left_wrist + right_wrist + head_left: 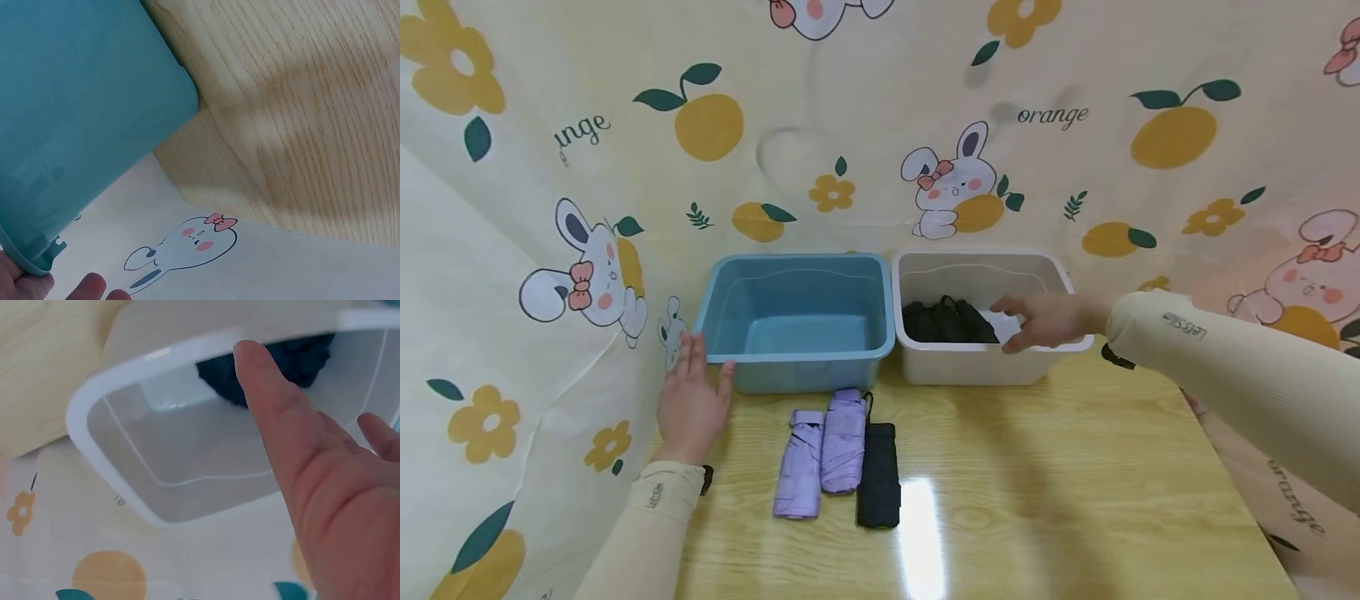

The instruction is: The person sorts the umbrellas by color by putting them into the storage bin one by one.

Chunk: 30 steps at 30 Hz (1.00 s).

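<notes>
1. Over the right end of the white bin (973, 365): right hand (1041, 321), fingers spread, nothing pinched. Whether the thumb touches the near rim, can't tell.
2. At the near left corner of the blue bin (808, 377): left hand (692, 408), fingers fairly straight and slightly apart. Left wrist view shows a digit against the rim corner. Reads as steadying, not lifting.
3. Just left of the right hand, inside the white bin: dark bundle (947, 322), crumpled, with a small loop on top. Gap between it and the fingertips, looks like. Count unclear; could be more than one piece.
4. Right of the left hand and closer to the body: two purple umbrellas (844, 442), folded, side by side, with a black umbrella (878, 477) just right of them. All on the table (1000, 500), no hand on them.
5. Beyond both hands: printed cloth (820, 92) behind the bins.
6. Step in hand, my read: placing or adjusting the dark bundle. Can't tell which.
7. Next move, judgement: if adjusting, fingers need to close on the bundle. If done there, lift clear of the rim, then reach left and bodyward to the black umbrella.
</notes>
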Tool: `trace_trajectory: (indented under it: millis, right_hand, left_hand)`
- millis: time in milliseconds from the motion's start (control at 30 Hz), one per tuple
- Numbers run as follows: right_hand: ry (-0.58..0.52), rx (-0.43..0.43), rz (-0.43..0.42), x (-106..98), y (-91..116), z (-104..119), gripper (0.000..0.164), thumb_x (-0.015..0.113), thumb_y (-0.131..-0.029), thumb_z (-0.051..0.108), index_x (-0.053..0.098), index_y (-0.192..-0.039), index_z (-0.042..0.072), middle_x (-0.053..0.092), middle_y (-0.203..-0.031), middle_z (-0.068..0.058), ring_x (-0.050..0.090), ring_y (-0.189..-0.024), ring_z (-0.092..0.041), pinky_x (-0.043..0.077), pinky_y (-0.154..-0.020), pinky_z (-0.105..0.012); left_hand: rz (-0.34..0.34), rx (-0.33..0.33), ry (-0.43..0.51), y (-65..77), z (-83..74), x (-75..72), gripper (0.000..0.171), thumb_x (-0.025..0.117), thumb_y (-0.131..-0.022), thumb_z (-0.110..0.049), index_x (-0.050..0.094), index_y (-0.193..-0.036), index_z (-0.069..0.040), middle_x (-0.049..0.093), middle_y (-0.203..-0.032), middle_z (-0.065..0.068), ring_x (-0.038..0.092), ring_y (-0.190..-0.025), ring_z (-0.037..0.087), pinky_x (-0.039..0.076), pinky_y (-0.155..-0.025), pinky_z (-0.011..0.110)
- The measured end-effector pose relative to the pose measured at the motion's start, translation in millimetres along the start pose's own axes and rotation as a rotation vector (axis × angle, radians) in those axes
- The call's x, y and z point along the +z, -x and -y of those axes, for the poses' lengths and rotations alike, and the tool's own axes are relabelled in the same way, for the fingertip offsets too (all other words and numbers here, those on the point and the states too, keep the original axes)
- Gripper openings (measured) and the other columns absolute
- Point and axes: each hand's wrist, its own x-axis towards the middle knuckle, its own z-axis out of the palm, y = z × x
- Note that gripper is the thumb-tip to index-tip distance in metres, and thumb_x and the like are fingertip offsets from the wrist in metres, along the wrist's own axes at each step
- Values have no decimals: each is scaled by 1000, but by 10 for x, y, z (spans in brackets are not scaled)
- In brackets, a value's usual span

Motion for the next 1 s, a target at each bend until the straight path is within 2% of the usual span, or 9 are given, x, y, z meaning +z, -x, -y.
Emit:
trace_trajectory:
  millis: [100, 333, 467, 667, 867, 1000]
  right_hand:
    - [55, -42, 7, 106, 91, 143, 77, 70, -94, 33, 32, -152, 1, 36, -151, -30, 47, -130, -45, 43, -101, -56]
    - [4, -69, 109, 412, 201, 420, 83, 73, -92, 32, 26, -156, 9, 29, -157, -21, 43, -134, -43, 41, -102, -58]
    - [31, -95, 93, 591, 175, 476, 85, 76, -89, 34, 28, -155, 10, 33, -156, -17, 47, -133, -38, 43, -102, -54]
    - [182, -94, 25, 922, 71, 503, 87, 80, -84, 37, 34, -153, 9, 41, -151, -14, 50, -129, -32, 44, -101, -50]
    - [126, -128, 39, 1268, -84, 561, 89, 82, -82, 34, 34, -153, 8, 40, -152, -14, 45, -133, -31, 41, -104, -46]
    - [108, -129, 39, 1392, -143, 592, 89, 82, -82, 34, 35, -152, 7, 40, -152, -15, 46, -133, -32, 41, -104, -46]
  left_hand:
    - [2, -9, 3, 4, 14, -27, 74, 31, -107, -50, 13, -158, 0, 3, -165, 15, 29, -139, 52, 33, -103, 66]
    - [46, -31, -12, 24, 14, -82, 76, 27, -107, -52, 9, -158, 1, 0, -165, 17, 26, -140, 52, 29, -107, 65]
    - [29, -33, -8, 36, -6, -82, 75, 30, -107, -50, 11, -158, 1, 4, -164, 19, 27, -140, 51, 30, -106, 64]
    - [15, -21, 3, 32, -52, -29, 75, 33, -107, -50, 13, -158, 2, 8, -164, 21, 28, -140, 50, 32, -106, 63]
    - [6, -6, -9, 10, -35, -4, 75, 34, -107, -48, 13, -157, 3, 6, -164, 20, 29, -140, 50, 32, -106, 62]
    - [2, -6, -9, 27, -29, -15, 74, 34, -107, -48, 14, -157, 3, 7, -164, 21, 30, -139, 51, 33, -105, 62]
